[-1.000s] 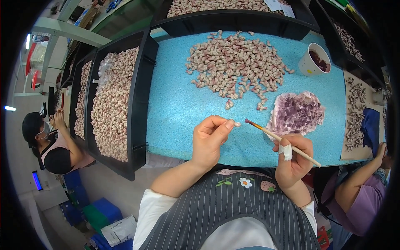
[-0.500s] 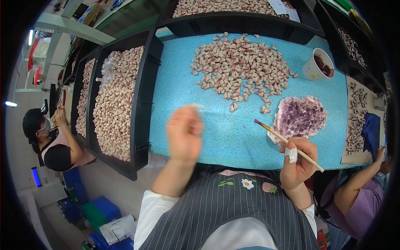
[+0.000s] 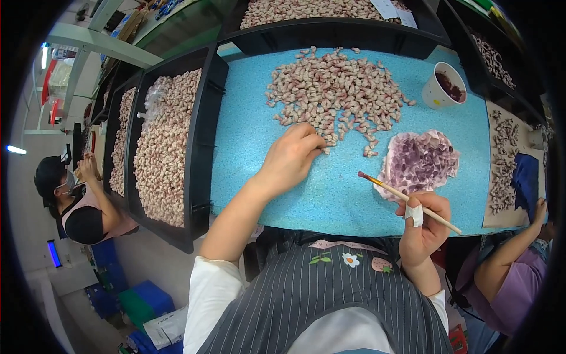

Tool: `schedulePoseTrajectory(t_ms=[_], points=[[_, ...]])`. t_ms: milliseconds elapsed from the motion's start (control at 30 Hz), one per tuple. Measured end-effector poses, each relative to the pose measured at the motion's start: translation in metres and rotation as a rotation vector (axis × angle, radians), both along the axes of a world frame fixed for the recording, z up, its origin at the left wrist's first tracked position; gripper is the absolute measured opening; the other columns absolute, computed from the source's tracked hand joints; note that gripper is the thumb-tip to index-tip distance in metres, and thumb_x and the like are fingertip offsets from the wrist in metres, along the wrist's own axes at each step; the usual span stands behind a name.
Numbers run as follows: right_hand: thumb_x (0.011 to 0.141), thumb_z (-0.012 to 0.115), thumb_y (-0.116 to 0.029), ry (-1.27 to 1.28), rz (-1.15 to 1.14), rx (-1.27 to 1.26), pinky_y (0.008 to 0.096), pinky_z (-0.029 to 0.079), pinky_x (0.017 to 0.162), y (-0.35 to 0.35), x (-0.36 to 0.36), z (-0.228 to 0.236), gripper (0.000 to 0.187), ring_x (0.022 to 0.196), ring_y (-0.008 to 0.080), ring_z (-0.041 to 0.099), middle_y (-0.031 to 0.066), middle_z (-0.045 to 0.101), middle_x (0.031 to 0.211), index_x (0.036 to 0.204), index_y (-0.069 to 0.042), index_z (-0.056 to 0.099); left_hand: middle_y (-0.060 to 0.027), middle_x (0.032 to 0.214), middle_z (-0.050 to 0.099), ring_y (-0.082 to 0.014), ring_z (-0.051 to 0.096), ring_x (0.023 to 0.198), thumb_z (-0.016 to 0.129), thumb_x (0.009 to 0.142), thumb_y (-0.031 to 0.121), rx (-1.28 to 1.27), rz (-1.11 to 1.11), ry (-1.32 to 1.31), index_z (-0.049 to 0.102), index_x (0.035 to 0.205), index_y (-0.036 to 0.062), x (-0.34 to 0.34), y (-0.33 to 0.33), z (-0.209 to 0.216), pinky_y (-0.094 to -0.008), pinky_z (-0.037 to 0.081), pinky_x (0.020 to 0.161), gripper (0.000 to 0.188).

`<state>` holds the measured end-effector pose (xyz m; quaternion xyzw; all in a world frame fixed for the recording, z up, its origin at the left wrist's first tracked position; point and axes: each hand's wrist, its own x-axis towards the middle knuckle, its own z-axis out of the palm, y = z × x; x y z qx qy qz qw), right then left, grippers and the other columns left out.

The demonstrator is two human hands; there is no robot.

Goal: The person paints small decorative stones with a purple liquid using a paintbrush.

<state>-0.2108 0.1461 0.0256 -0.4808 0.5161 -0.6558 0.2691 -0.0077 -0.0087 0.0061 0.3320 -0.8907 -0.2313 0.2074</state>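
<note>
Blue tabletop (image 3: 259,141): left hand (image 3: 290,156) pinching into pink-speckled pieces (image 3: 336,88); right hand (image 3: 423,221) grips thin paintbrush (image 3: 407,194).

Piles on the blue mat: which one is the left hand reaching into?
The big loose pile of pinkish-white pieces; the left hand touches its near edge. The purple heap sits apart, by the brush.

- The left hand (image 3: 290,158) reaches far forward, its forearm bare and stretched almost straight from a rolled white sleeve.
- Its back faces up, knuckles raised, fingers curled downward with the tips drawn together.
- The right hand (image 3: 425,219) stays close to the body, well behind and to the right of the left hand, its forearm upright and bent at the elbow.
- Its fingers are closed in a pinch grip, thumb side up, with a white wrap around one finger.
</note>
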Motion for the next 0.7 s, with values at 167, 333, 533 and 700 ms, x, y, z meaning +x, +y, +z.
schedulePoseTrajectory(t_ms=[167, 333, 533, 700], points=[[0.083, 0.054, 0.001, -0.016, 0.006, -0.008, 0.0211, 0.044, 0.06, -0.001, 0.0, -0.002, 0.013, 0.064, 0.011, 0.053, 0.0125, 0.056, 0.081, 0.094, 0.003, 0.047, -0.0079, 0.084, 0.053, -0.0217, 0.052, 0.073, 0.062, 0.076, 0.004, -0.013, 0.039, 0.01, 0.057, 0.084, 0.0006, 0.001, 0.008, -0.006, -0.0307, 0.043, 0.062, 0.009], [0.081, 0.057, 0.001, 0.055, 0.047, -0.044, 0.0227, 0.045, 0.057, -0.006, 0.003, 0.003, 0.013, 0.063, 0.0142, 0.054, 0.012, 0.058, 0.077, 0.091, 0.002, 0.049, -0.0016, 0.082, 0.051, -0.0083, 0.045, 0.067, 0.053, 0.087, 0.014, 0.904, 0.214, 0.365, 0.057, 0.087, 0.0017, 0.003, 0.037, 0.008, -0.0215, 0.037, 0.057, 0.013], [0.077, 0.062, 0.001, 0.252, 0.141, -0.108, 0.0262, 0.045, 0.049, -0.014, 0.006, 0.007, 0.017, 0.057, 0.0185, 0.057, 0.0112, 0.059, 0.07, 0.089, 0.0, 0.05, 0.0005, 0.082, 0.051, -0.005, 0.041, 0.063, 0.044, 0.093, 0.021, 1.349, 0.2, 0.615, 0.055, 0.095, 0.0027, 0.0, 0.049, 0.012, -0.0182, 0.035, 0.056, 0.021], [0.077, 0.062, 0.001, 0.254, 0.129, -0.095, 0.0262, 0.045, 0.05, -0.015, 0.008, 0.006, 0.017, 0.057, 0.0185, 0.057, 0.0116, 0.059, 0.071, 0.089, 0.0, 0.05, 0.001, 0.08, 0.049, -0.0046, 0.04, 0.062, 0.042, 0.094, 0.022, 1.192, 0.181, 0.499, 0.054, 0.092, 0.003, -0.001, 0.053, 0.004, -0.0183, 0.035, 0.056, 0.022]])
